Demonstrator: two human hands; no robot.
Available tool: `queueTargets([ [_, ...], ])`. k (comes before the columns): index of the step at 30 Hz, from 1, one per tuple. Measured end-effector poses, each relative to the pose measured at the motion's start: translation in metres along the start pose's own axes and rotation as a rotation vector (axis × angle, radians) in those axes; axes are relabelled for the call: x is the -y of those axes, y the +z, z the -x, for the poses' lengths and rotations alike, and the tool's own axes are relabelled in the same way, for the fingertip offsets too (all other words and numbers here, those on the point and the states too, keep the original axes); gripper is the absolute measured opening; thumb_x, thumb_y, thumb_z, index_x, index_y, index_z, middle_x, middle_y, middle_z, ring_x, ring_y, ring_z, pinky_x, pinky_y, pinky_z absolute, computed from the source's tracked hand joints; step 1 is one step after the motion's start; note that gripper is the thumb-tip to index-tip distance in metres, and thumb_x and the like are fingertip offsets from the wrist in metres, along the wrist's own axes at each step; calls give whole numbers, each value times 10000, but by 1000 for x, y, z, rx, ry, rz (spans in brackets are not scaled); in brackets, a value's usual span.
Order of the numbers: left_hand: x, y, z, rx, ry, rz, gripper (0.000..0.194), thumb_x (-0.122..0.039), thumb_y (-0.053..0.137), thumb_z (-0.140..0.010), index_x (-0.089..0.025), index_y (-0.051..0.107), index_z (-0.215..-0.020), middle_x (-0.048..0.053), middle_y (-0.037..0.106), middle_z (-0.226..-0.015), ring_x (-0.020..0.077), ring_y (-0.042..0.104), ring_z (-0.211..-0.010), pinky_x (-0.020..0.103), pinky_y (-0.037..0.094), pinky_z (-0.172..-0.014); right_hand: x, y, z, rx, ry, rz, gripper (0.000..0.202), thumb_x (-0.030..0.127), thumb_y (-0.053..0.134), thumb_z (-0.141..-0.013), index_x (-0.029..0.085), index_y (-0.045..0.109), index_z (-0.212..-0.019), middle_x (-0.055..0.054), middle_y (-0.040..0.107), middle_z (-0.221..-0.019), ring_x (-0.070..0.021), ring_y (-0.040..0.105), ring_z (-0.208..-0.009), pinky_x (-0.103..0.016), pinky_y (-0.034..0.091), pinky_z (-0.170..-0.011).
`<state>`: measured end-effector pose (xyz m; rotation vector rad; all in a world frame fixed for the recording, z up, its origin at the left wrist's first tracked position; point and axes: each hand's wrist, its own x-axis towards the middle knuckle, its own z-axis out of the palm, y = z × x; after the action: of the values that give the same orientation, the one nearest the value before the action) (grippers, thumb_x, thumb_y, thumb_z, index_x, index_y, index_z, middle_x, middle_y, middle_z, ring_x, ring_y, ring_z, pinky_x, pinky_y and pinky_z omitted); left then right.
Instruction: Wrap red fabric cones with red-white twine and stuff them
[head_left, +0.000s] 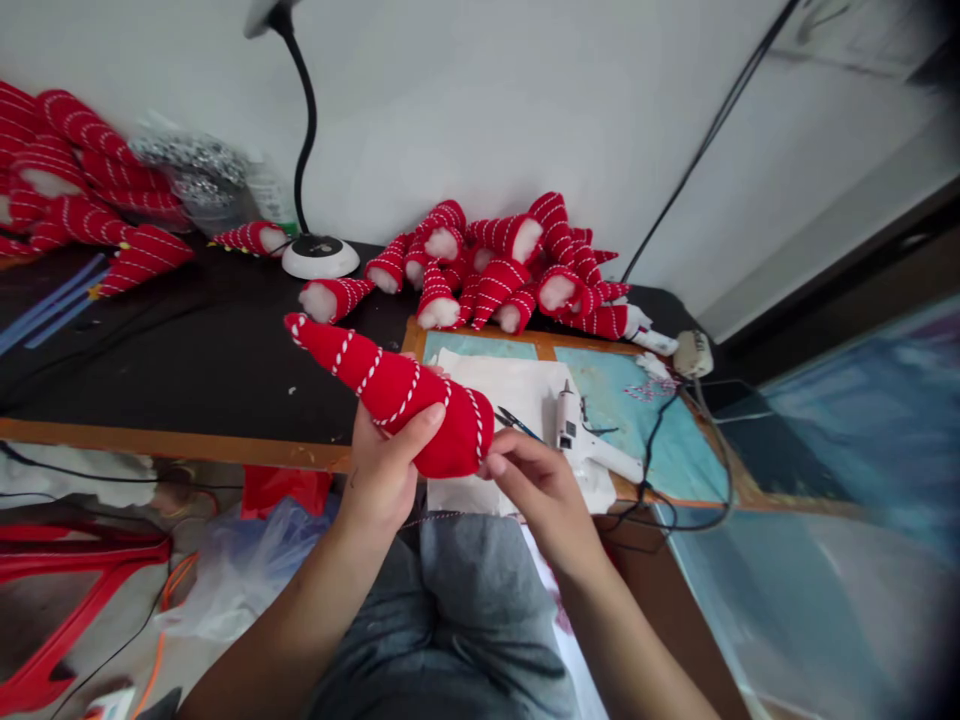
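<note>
A red felt cone [390, 385] with red-and-white cord wound round it is held above the table's front edge, its tip pointing to the upper left. My left hand [386, 460] is closed round its underside, thumb across the front. At the wide end, my right hand [529, 475] pinches the lower right edge, where the cord ends; the fingertips partly hide the cord there. A white glue gun [592, 440] lies on white paper [469, 495] just right of the hands, with a dark pen [517, 422] beside it.
Stuffed red cones [499, 285] are piled against the wall. More cones [142, 258] lie at the left, near a bag of silver tinsel [199, 165]. A lamp [321, 257] stands between. Cables [727, 470] loop at the right. A red stool [82, 570] is at the lower left.
</note>
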<state>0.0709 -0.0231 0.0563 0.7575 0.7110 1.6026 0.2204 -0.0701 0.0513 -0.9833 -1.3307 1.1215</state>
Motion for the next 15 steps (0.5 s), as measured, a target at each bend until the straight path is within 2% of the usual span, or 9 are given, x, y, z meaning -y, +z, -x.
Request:
queueTargets([
  [4,2,3,2,-37,70,6,625,-311,955,-637,-227,635,-1167,49,744,-1088,245,724,-1032,373,633,-906,-7,7,-3,6,54,-161,232,417,783,-905,207,712,-834,25,676,-800,-80,582,-729,-165,466,-703],
  [9,3,1,3,-44,64,-19,622,-331,942,-656,-239,620,-1180,53,732,-1109,266,718,-1063,393,621,-919,-14,9,-5,2,99,-267,248,398,885,-812,210,724,-822,33,677,-793,-71,584,-724,-157,466,-708],
  [15,1,-4,1,-87,55,-24,622,-312,936,-653,-234,622,-1184,46,728,-1111,263,707,-1066,401,598,-953,-21,4,-4,41,64,-310,351,412,969,-698,235,745,-901,43,666,-768,-70,593,-696,-147,473,-666],
])
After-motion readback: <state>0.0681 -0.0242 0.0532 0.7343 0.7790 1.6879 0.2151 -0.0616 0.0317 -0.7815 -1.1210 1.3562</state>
